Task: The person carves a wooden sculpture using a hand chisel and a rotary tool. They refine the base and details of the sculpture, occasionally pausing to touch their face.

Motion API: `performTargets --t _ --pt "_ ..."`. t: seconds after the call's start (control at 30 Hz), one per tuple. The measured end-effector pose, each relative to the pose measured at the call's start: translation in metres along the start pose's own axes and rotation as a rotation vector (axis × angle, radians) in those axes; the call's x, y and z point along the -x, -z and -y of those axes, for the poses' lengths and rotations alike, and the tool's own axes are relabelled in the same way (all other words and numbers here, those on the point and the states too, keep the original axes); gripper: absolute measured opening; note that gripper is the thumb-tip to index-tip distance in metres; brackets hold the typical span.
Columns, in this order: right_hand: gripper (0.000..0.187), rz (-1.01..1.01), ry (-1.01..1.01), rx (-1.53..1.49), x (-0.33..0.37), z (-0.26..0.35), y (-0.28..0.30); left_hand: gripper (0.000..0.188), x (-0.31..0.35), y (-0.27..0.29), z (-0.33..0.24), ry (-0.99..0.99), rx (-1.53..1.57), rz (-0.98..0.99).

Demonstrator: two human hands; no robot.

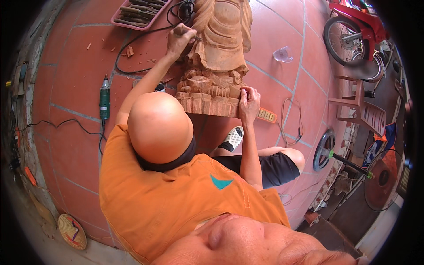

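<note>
A carved wooden statue (224,31) of a robed, round-bellied figure lies or stands before me at the top, its carved base (207,104) nearest me. My left hand (180,42) is closed around a slim carving chisel (197,39), whose tip meets the robe on the statue's left side. Part of the chisel is hidden by my fingers. At the base's right corner, my right hand (250,100) grips the wood with curled fingers.
A pink tray (115,21) of carving tools lies at upper left. Left of my knee is a green power tool (104,99) with its cord. An orange power strip (267,115), clear cup (283,54), fan (382,179), chair (373,117) and red motorbike (360,20) are rightward.
</note>
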State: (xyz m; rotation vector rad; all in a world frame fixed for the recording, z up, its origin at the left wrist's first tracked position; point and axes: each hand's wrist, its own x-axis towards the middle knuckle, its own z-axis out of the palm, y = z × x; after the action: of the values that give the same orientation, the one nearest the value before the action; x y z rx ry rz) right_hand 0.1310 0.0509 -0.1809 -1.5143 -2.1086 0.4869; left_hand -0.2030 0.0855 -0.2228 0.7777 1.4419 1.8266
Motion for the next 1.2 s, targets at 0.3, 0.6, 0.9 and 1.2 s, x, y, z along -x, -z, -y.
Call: performTargets --t 0.3,0.6,0.9,1.2 --pt "0.011 -0.003 -0.005 0.006 0.001 -0.002 0.000 0.010 0.004 0.023 -0.044 0.143 -0.152 0.188" --pt "0.010 0.000 -0.025 -0.027 0.000 0.002 0.001 0.011 0.016 0.025 -0.003 0.162 0.069 0.035" --pt "0.009 -0.005 0.003 -0.014 0.000 0.004 0.001 0.011 0.005 0.037 0.018 0.111 0.085 -0.053" --pt "0.009 -0.006 0.005 -0.005 0.002 -0.002 0.001 0.010 0.019 0.035 -0.017 0.071 -0.242 0.234"
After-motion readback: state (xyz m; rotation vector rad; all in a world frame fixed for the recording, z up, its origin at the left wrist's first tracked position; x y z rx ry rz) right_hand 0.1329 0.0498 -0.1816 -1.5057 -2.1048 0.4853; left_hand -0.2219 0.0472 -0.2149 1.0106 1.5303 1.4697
